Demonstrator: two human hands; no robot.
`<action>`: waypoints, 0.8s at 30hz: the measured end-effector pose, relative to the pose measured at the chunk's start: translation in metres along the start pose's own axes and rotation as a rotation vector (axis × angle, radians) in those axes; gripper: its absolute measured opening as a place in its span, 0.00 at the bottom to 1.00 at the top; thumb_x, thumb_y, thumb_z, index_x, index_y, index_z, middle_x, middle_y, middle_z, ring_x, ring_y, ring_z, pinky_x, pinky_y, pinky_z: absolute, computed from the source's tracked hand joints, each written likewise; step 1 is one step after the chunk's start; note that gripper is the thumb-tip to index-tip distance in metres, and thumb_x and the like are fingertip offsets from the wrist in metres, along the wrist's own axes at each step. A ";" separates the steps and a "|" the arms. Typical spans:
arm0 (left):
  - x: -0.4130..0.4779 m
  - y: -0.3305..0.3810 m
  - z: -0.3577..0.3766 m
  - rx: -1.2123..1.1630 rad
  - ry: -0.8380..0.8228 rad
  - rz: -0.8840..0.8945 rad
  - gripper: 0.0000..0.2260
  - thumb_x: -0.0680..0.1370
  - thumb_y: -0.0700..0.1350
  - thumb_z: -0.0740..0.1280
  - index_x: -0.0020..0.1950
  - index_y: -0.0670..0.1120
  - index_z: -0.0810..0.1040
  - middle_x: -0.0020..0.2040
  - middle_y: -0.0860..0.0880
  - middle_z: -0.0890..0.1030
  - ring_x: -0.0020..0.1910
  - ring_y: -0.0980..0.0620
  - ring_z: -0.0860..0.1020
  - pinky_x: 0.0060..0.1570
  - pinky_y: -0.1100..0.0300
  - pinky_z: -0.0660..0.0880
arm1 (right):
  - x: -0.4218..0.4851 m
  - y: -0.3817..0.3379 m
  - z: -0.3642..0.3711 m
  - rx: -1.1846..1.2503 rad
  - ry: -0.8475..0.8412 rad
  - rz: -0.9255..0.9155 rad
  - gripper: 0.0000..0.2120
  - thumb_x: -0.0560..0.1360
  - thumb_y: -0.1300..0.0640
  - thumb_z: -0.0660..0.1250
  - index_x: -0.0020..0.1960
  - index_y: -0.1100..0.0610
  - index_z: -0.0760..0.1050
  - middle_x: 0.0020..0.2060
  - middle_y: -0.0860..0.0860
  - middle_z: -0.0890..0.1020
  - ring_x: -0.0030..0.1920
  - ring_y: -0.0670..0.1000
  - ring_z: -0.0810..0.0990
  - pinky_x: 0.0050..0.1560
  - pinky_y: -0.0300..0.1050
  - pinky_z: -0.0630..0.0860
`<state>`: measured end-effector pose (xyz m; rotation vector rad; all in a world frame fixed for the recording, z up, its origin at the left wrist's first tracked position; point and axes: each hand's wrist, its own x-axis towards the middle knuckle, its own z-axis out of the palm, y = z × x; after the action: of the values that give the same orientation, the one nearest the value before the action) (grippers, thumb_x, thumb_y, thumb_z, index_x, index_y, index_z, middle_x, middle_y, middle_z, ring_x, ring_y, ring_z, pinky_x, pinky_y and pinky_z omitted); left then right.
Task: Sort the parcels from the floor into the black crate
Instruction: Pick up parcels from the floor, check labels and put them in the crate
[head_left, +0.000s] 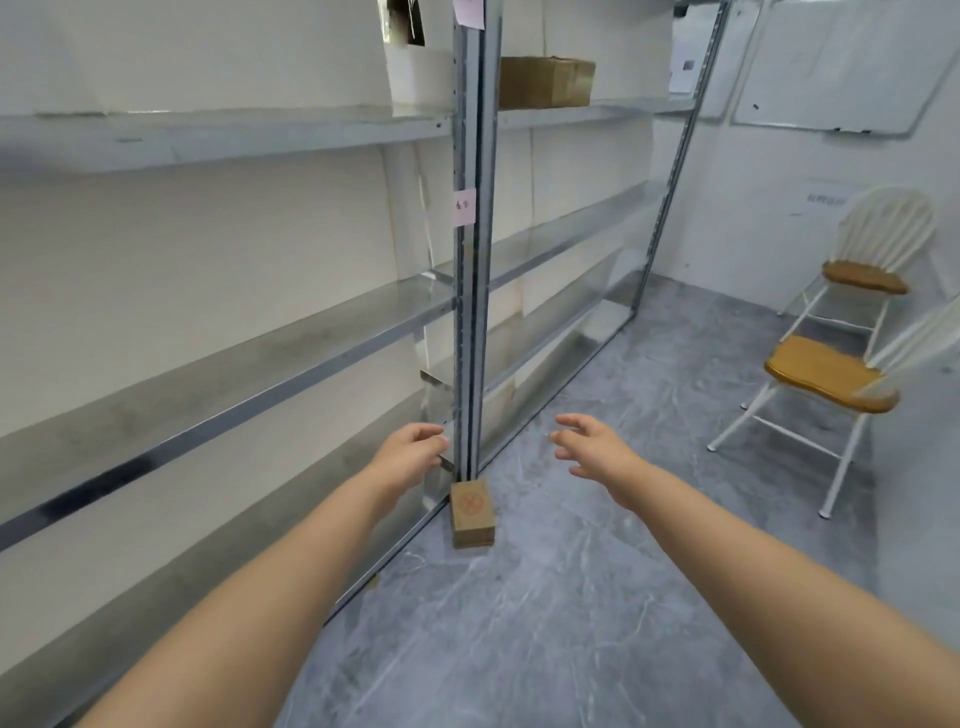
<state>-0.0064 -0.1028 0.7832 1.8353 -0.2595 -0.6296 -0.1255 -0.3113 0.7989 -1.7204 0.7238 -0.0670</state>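
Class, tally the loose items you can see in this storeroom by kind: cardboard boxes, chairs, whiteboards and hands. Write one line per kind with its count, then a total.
Cardboard boxes: 2, the small box on the floor and the larger box on the shelf
Chairs: 2, near chair and far chair
Whiteboards: 1, whiteboard
Hands: 2, left hand and right hand, both empty
Total: 7

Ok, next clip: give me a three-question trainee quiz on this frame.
1. True or false: the left hand is holding the small cardboard parcel.
2. Where does that parcel sit?
A. on a shelf
B. on the floor by the shelving upright
C. on a chair
3. Fill in: the right hand's fingers are ____.

Key: 1 false; 2 B; 3 spread open, holding nothing.
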 end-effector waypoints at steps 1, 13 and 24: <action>0.019 0.003 0.004 0.005 -0.002 -0.001 0.14 0.78 0.47 0.64 0.64 0.47 0.73 0.59 0.48 0.77 0.54 0.50 0.77 0.40 0.61 0.70 | 0.019 -0.002 -0.002 -0.003 -0.006 0.004 0.21 0.78 0.56 0.62 0.70 0.55 0.65 0.62 0.54 0.74 0.55 0.52 0.76 0.56 0.47 0.72; 0.260 0.041 0.042 -0.046 -0.014 -0.063 0.15 0.79 0.46 0.63 0.65 0.46 0.73 0.59 0.47 0.78 0.52 0.51 0.76 0.51 0.58 0.71 | 0.249 -0.033 -0.033 0.007 -0.012 0.061 0.13 0.78 0.57 0.61 0.63 0.52 0.69 0.61 0.54 0.76 0.53 0.50 0.78 0.54 0.46 0.72; 0.415 -0.015 0.060 -0.197 0.301 -0.271 0.10 0.78 0.46 0.64 0.58 0.48 0.76 0.58 0.47 0.79 0.52 0.52 0.77 0.43 0.64 0.70 | 0.458 0.011 -0.016 -0.170 -0.346 0.178 0.19 0.78 0.58 0.63 0.67 0.56 0.68 0.61 0.59 0.76 0.59 0.56 0.77 0.56 0.48 0.73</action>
<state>0.3056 -0.3404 0.6339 1.7580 0.2468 -0.5327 0.2318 -0.5529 0.6439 -1.7608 0.6328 0.4161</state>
